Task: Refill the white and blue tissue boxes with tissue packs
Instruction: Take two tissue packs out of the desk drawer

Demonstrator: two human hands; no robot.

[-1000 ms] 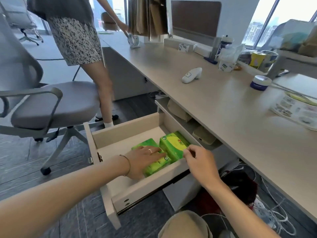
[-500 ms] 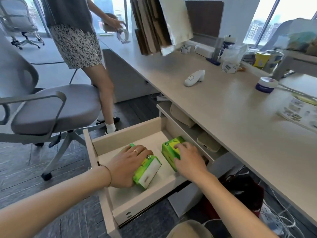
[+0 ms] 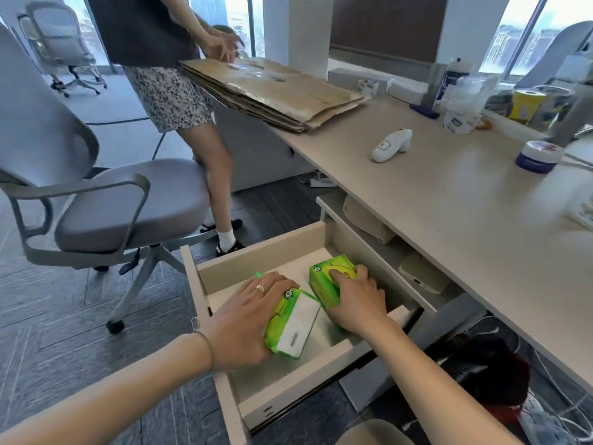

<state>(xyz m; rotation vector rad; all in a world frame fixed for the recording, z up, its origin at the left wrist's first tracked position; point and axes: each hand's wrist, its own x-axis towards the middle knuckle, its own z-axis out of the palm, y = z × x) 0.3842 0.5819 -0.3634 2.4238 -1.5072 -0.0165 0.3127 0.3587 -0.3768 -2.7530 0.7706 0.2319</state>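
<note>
Two green tissue packs sit in the open desk drawer (image 3: 256,261). My left hand (image 3: 247,319) grips the left tissue pack (image 3: 293,326), which is tilted so its white underside faces me. My right hand (image 3: 356,300) grips the right tissue pack (image 3: 327,277) from above, fingers wrapped over its near end. A white tissue box (image 3: 369,85) stands at the back of the desk, beyond the cardboard. No blue box is visible to me.
Another person (image 3: 167,75) stands at the desk's left end, handling flattened cardboard sheets (image 3: 276,91) lying on the desktop. A grey office chair (image 3: 106,200) stands left of the drawer. A white handheld device (image 3: 391,144), a tape roll (image 3: 536,155) and containers sit on the desk. Cables lie under it.
Both hands have closed on the packs and tipped them up. The other person has laid the cardboard flat on the desk. My view has shifted closer.
</note>
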